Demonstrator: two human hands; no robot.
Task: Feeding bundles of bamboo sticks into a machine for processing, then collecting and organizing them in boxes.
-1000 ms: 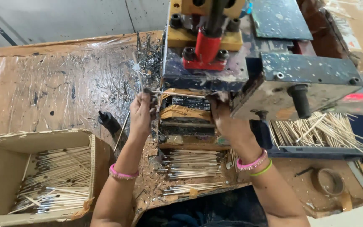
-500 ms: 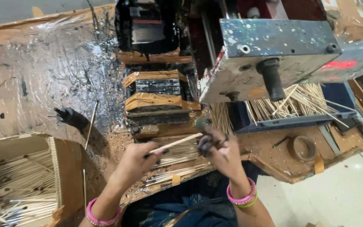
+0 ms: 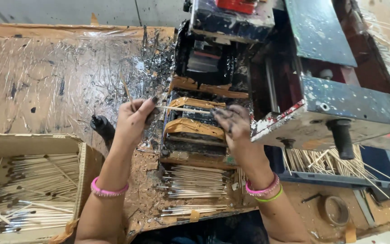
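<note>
The counter point(image 3: 55, 77) was brown with black splatter, the machine point(image 3: 335, 104) grey-blue flecked with white and red, the sticks point(image 3: 190, 180) pale tan, the wristbands point(image 3: 108, 190) pink, and the fingers point(image 3: 224, 118) black-stained.

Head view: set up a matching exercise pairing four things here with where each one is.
Things:
1. thin stick
2. cardboard box
3. roll of tape
4. pink bangle

Places:
A. on the left wrist
B. lower right of the bench
C. held between the left hand and right hand
D. at the left, full of sticks

Pairs: 1-C, 2-D, 3-B, 4-A
</note>
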